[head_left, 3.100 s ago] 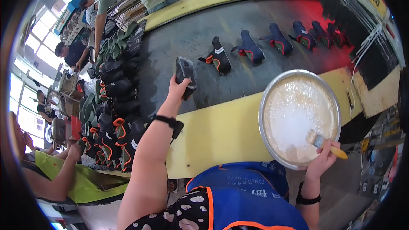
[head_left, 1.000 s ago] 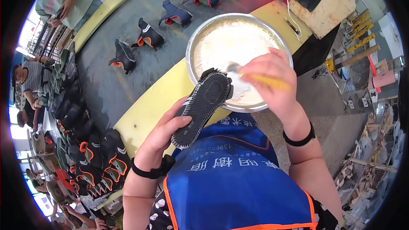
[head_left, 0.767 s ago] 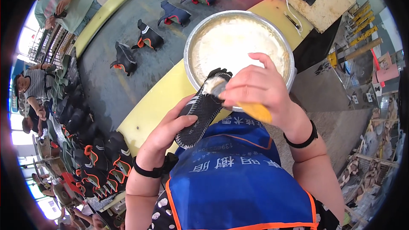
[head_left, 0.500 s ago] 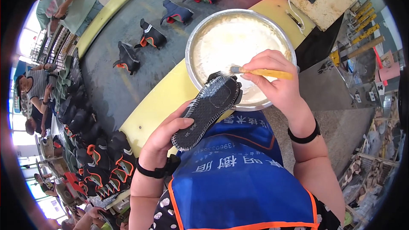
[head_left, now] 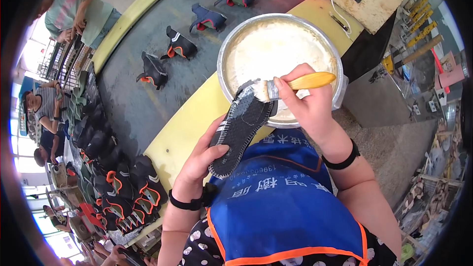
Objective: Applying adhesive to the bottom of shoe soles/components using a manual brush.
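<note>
My left hand [head_left: 204, 152] grips the heel end of a black shoe upper [head_left: 237, 140], sole side up, with pale stitching around its edge. The thumb lies across the sole. My right hand [head_left: 310, 111] is closed around the yellow handle of a flat brush [head_left: 312, 81]. White-coated bristles touch the toe end of the sole, where a wet whitish smear shows. Beyond the shoe upper stands a wide metal basin [head_left: 221, 66] of creamy white liquid [head_left: 276, 44]; the toe overlaps its near left rim.
Several dark shoe uppers [head_left: 181, 44] stand in a row on the grey conveyor belt [head_left: 128, 98], bordered by a yellow edge [head_left: 182, 111]. More uppers [head_left: 113, 192] are piled at left. A white cable [head_left: 335, 7] hangs near the basin. Other people [head_left: 81, 12] are along the left.
The brush has turned and its bristles have moved from the toe tip onto the sole's toe area. The shoe upper has shifted slightly right and stands steeper.
</note>
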{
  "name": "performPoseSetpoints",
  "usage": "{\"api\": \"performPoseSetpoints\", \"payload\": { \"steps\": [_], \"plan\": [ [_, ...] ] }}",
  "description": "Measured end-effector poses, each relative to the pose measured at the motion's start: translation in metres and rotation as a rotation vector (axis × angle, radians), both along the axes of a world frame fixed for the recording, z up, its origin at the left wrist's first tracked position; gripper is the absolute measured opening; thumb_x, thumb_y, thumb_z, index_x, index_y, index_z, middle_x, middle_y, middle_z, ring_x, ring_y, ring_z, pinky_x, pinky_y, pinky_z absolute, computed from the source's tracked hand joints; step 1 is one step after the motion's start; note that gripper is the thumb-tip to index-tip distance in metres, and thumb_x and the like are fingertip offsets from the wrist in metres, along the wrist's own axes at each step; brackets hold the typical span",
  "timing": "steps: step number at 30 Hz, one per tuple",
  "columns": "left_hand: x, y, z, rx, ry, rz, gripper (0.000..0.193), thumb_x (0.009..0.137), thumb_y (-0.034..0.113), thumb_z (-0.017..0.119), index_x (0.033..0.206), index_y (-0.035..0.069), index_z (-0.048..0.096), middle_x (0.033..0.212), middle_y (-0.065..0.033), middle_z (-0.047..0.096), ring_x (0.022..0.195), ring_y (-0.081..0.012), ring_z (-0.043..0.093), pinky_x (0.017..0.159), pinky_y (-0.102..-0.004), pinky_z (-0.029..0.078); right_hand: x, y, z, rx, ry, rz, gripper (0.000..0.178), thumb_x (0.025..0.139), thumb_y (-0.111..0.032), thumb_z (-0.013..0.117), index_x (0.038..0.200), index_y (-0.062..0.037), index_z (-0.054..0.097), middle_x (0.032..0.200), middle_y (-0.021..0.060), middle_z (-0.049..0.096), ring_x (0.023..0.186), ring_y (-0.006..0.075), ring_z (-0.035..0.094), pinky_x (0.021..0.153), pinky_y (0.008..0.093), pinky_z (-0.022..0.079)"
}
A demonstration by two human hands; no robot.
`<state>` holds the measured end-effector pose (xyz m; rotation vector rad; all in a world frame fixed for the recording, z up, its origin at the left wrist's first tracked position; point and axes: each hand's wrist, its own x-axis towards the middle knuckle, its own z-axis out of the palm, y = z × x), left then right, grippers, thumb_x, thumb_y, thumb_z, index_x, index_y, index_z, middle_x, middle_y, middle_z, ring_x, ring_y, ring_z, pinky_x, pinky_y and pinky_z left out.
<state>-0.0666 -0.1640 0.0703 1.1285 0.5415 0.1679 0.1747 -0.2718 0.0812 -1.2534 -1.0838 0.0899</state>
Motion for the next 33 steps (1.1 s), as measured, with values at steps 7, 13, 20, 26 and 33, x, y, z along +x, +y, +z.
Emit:
{"api": "performPoseSetpoints", "payload": {
  "steps": [7, 13, 20, 26, 33],
  "plan": [
    [0.005, -0.006, -0.001, 0.154, 0.060, 0.101, 0.090, 0.077, 0.029, 0.064, 0.153, -0.003, 0.028, 0.145, -0.0190, 0.048, 0.132, -0.0271, 0.051, 0.110, -0.0370, 0.039, -0.001, 0.001, 0.005, -0.200, 0.030, -0.112, 0.016, 0.092, -0.005, 0.070, 0.082, -0.0031, 0.058, 0.061, 0.0011, 0.057, 0.052, 0.0053, 0.054, 0.050, 0.0233, 0.041],
    [0.011, -0.012, 0.000, 0.090, 0.008, 0.201, 0.086, 0.080, 0.026, 0.060, 0.154, 0.000, 0.026, 0.144, -0.0181, 0.048, 0.131, -0.0250, 0.051, 0.108, -0.0351, 0.041, -0.026, 0.001, 0.001, -0.175, 0.090, -0.093, 0.018, 0.091, -0.006, 0.071, 0.079, -0.0015, 0.059, 0.065, 0.0024, 0.059, 0.055, 0.0062, 0.052, 0.051, 0.0228, 0.041],
    [0.007, -0.001, -0.009, 0.183, -0.042, 0.204, 0.084, 0.082, 0.028, 0.061, 0.154, 0.001, 0.027, 0.143, -0.0172, 0.049, 0.131, -0.0243, 0.052, 0.107, -0.0355, 0.042, -0.040, -0.003, 0.010, -0.206, 0.015, -0.034, 0.019, 0.090, -0.006, 0.071, 0.077, -0.0016, 0.058, 0.061, 0.0048, 0.058, 0.052, 0.0090, 0.055, 0.050, 0.0259, 0.042],
    [-0.004, 0.004, -0.012, 0.589, -0.112, 0.036, 0.084, 0.079, 0.019, 0.067, 0.152, 0.000, 0.031, 0.143, -0.0175, 0.048, 0.131, -0.0253, 0.049, 0.111, -0.0371, 0.036, -0.002, 0.016, 0.010, -0.249, -0.139, -0.179, 0.019, 0.087, -0.006, 0.072, 0.076, -0.0036, 0.056, 0.061, 0.0073, 0.056, 0.051, 0.0170, 0.056, 0.051, 0.0291, 0.043],
    [-0.011, 0.000, -0.010, 0.256, -0.043, 0.010, 0.090, 0.076, 0.028, 0.064, 0.153, -0.002, 0.029, 0.145, -0.0183, 0.048, 0.133, -0.0275, 0.049, 0.112, -0.0375, 0.036, 0.015, 0.022, 0.009, 0.007, -0.262, -0.016, 0.012, 0.087, -0.001, 0.072, 0.085, -0.0041, 0.061, 0.073, 0.0064, 0.060, 0.059, 0.0169, 0.057, 0.056, 0.0268, 0.044]
  ]
}}
